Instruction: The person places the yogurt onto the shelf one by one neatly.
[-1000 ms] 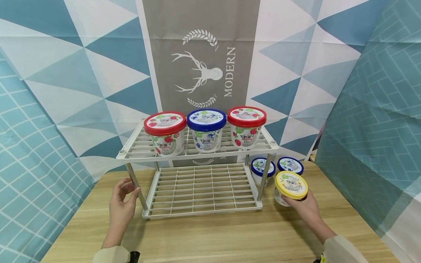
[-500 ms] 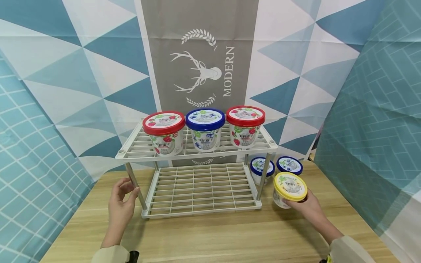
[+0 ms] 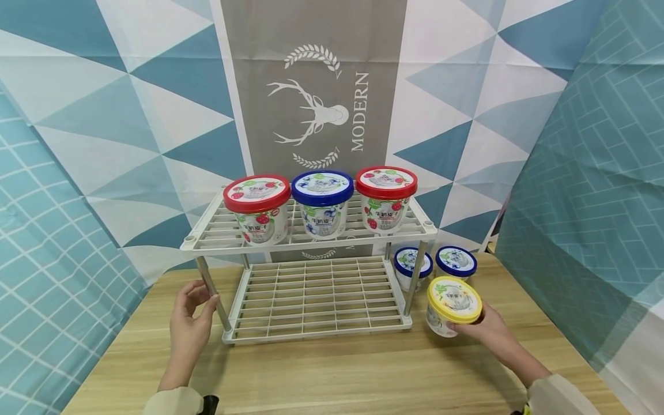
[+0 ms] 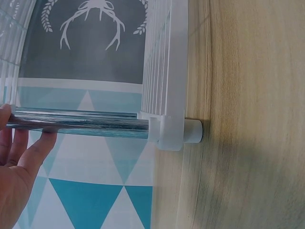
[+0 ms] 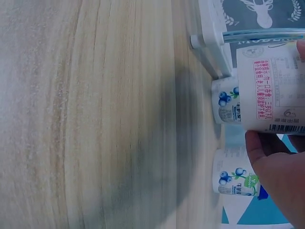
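My right hand grips a white paper tub with a yellow lid from its right side, thumb on the near side. The right wrist view shows the tub's printed side close up, its base apart from the table and a shadow below. At the two-tier white rack, my left hand holds the front left metal post between thumb and fingers. On the top tier stand a red-lidded tub, a blue-lidded tub and another red-lidded tub, in a row.
Two blue-lidded tubs stand on the wooden table right of the rack: a nearer one partly behind the front right post, and another one behind the yellow-lidded tub. Patterned cloth hangs behind and on both sides.
My right hand has brought the yellow-lidded tub slightly left and towards me. My left hand stays at the post, and the head view has shifted a little.
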The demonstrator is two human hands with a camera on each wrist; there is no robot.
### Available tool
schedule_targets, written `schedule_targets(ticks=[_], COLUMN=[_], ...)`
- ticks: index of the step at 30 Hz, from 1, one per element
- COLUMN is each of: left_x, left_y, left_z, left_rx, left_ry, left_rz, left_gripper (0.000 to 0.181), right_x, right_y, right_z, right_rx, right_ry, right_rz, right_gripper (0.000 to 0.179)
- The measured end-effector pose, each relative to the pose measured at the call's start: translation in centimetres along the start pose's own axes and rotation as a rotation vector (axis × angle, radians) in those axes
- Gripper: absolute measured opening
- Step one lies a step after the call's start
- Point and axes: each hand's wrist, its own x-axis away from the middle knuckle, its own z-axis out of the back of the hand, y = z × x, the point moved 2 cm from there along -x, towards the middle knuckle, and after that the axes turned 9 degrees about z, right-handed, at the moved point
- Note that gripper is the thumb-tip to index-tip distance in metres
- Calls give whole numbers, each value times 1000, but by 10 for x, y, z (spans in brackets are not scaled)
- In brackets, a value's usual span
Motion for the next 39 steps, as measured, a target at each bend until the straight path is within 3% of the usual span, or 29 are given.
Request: schedule_targets(ticks=[6, 17, 39], left_x=[-3, -4, -4], left_y=[-10, -11, -11], left_z=[0, -1, -1], left_rx=[20, -11, -18], left_ry=[2, 7, 1], left_rz=[-17, 20, 7], left_gripper=[41, 43, 43], right_x=[6, 9, 13], right_y=[-7, -20, -27], right_z=[-1, -4, -3], right_rx=[-34, -101, -116], right_ry=[-25, -67, -95], right_rz=[29, 88, 162], right_gripper=[92, 87, 88])
